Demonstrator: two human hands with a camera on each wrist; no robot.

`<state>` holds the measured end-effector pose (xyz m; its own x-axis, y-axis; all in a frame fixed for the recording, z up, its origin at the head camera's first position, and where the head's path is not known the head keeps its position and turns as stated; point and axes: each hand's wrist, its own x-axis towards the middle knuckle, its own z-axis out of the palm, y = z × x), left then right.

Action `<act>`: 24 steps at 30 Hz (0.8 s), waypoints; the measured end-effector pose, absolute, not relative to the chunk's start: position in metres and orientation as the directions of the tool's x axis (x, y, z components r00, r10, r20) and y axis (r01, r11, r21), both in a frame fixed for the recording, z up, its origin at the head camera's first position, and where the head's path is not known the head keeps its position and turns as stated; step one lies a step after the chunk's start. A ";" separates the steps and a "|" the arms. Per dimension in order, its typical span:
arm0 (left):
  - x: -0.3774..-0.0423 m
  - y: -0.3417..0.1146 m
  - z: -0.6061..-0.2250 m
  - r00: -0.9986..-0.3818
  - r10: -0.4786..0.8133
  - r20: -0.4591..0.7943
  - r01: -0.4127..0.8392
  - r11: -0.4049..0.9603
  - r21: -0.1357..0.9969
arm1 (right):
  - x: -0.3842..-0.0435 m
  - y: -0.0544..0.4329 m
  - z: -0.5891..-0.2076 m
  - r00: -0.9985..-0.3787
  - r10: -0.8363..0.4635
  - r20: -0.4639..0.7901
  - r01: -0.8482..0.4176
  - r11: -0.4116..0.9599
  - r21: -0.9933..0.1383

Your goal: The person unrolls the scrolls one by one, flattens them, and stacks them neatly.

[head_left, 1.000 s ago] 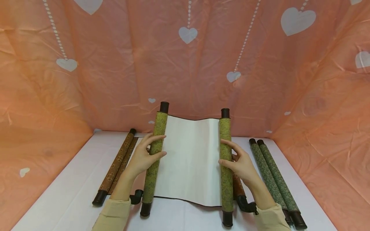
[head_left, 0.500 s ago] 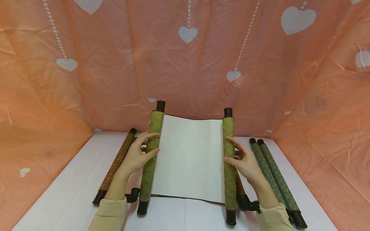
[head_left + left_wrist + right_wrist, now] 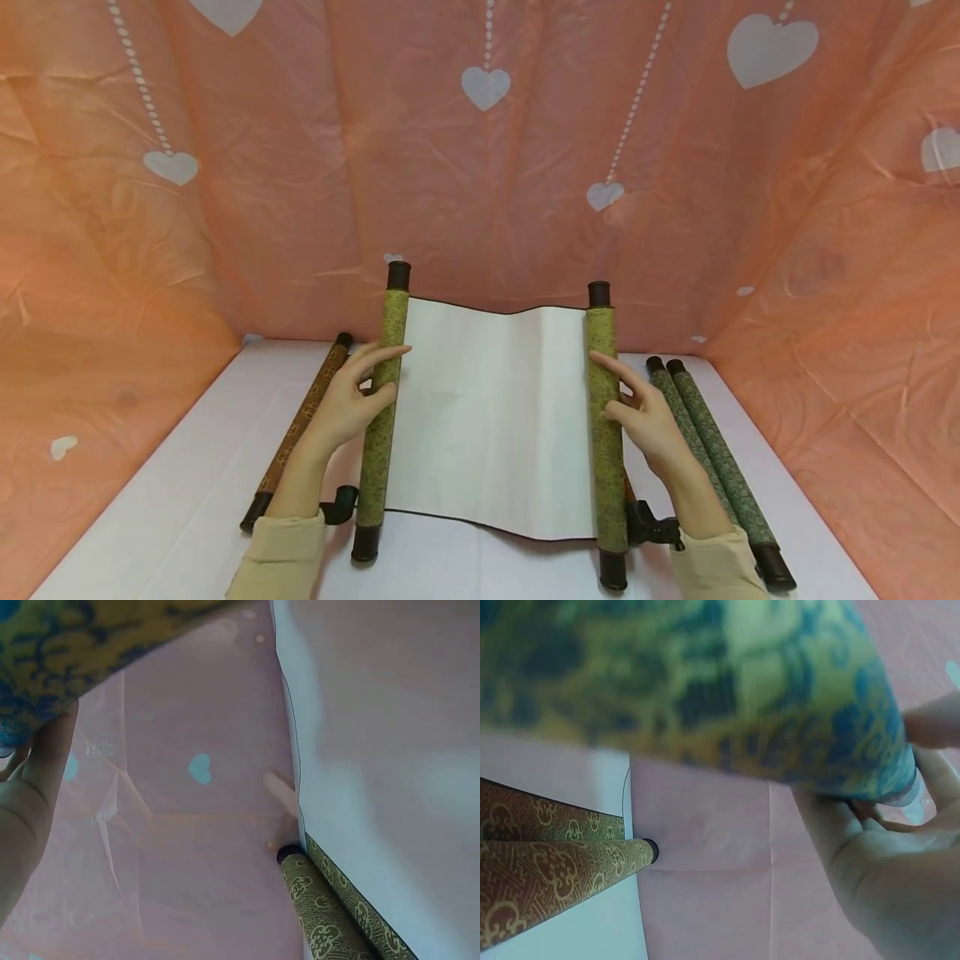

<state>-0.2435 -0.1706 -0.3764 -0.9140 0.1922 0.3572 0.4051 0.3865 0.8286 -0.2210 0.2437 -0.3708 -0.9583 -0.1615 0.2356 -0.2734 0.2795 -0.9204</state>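
A partly unrolled scroll stretches between both hands above the table in the head view, its white sheet (image 3: pixel 480 417) slightly wavy. On its left side, the left hand (image 3: pixel 348 408) grips the yellow-green patterned roll (image 3: pixel 372 475), thumb and fingers round it. The right hand (image 3: pixel 651 429) holds the matching right roll (image 3: pixel 606 483), index finger lying across it and thumb at its side. Black knobs cap both rolls. Close up, the left wrist view shows the roll (image 3: pixel 97 645) over the left fingers (image 3: pixel 45 765); the right wrist view shows the other roll (image 3: pixel 765 697) above the right palm (image 3: pixel 892 862).
A brown gold-patterned scroll (image 3: pixel 288 450) lies at the left, partly behind the left arm; another brown roll (image 3: pixel 562 877) shows below the right hand. Two dark green scrolls (image 3: pixel 723 462) lie side by side at the right. Orange heart-print cloth (image 3: pixel 480 192) encloses the white table (image 3: pixel 180 508).
Both hands have moved apart, the left roll leftward and the right roll slightly rightward. More of the white sheet shows between them.
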 end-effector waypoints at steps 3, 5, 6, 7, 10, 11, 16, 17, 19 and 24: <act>-0.245 -0.171 -0.377 -0.913 0.186 0.362 0.407 0.388 0.827 | -0.221 0.245 -0.371 -0.960 -0.170 0.225 -0.265 0.276 -0.924; -0.246 -0.171 -0.377 -0.913 0.183 0.364 0.407 0.389 0.826 | -0.221 0.245 -0.372 -0.959 -0.176 0.223 -0.265 0.277 -0.924; -0.246 -0.171 -0.377 -0.914 0.180 0.363 0.405 0.387 0.828 | -0.222 0.246 -0.373 -0.958 -0.180 0.224 -0.267 0.274 -0.924; -0.246 -0.171 -0.377 -0.915 0.175 0.363 0.403 0.389 0.828 | -0.222 0.245 -0.373 -0.957 -0.182 0.226 -0.270 0.273 -0.923; -0.245 -0.171 -0.378 -0.922 0.157 0.353 0.386 0.399 0.832 | -0.222 0.245 -0.374 -0.954 -0.178 0.243 -0.285 0.280 -0.916; -0.245 -0.172 -0.377 -0.924 0.151 0.352 0.383 0.404 0.831 | -0.221 0.246 -0.374 -0.953 -0.172 0.250 -0.291 0.288 -0.912; -0.244 -0.172 -0.376 -0.924 0.139 0.356 0.381 0.412 0.828 | -0.220 0.248 -0.371 -0.954 -0.140 0.267 -0.299 0.326 -0.897; -0.244 -0.173 -0.376 -0.922 0.141 0.360 0.386 0.410 0.827 | -0.220 0.249 -0.371 -0.954 -0.137 0.267 -0.298 0.328 -0.897; -0.244 -0.173 -0.377 -0.917 0.147 0.370 0.398 0.403 0.824 | -0.221 0.250 -0.371 -0.952 -0.142 0.270 -0.303 0.324 -0.896; -0.246 -0.176 -0.379 -0.893 0.183 0.411 0.450 0.369 0.813 | -0.222 0.253 -0.371 -0.938 -0.172 0.300 -0.340 0.302 -0.891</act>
<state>-0.2456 -0.1761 -0.3789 -0.8932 0.1832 0.4107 0.4497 0.3695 0.8132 -0.2216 0.2531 -0.3711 -0.9384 -0.1720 0.2998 -0.3400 0.3022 -0.8906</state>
